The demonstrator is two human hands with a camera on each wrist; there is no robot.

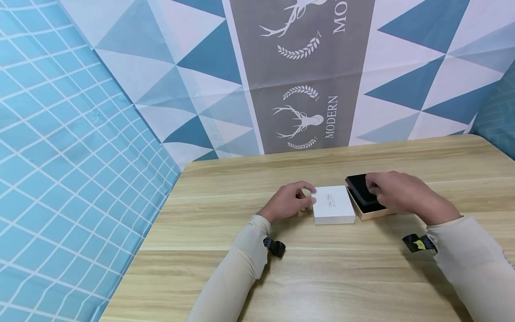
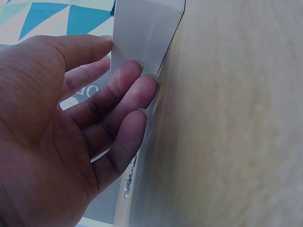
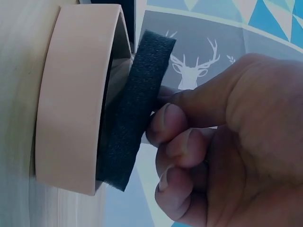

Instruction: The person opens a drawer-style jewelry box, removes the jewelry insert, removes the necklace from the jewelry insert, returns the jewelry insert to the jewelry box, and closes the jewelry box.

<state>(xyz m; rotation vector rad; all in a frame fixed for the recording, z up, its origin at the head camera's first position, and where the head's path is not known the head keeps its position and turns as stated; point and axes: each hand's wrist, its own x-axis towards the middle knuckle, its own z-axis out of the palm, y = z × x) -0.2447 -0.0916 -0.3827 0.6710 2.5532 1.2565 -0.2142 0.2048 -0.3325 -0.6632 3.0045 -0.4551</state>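
Observation:
A white box point(image 1: 333, 203) with small printed text on top lies flat on the wooden table. My left hand point(image 1: 287, 202) is at its left side, with loosely bent fingertips point(image 2: 137, 66) against its side wall point(image 2: 144, 33). Just right of it stands an open peach-coloured box point(image 3: 73, 94), dark inside. In my right hand point(image 1: 398, 191), thumb and fingers pinch a black foam pad point(image 3: 139, 109). The pad is tilted in the box opening, one part raised past the rim. In the head view my right hand covers the box's right part.
The wooden table point(image 1: 322, 277) runs up to a patterned backdrop point(image 1: 306, 80) with triangles and deer prints. A blue gridded cloth point(image 1: 72, 147) hangs along the left side. A black strap point(image 1: 274, 247) hangs at the left wrist, another strap point(image 1: 418, 243) at the right.

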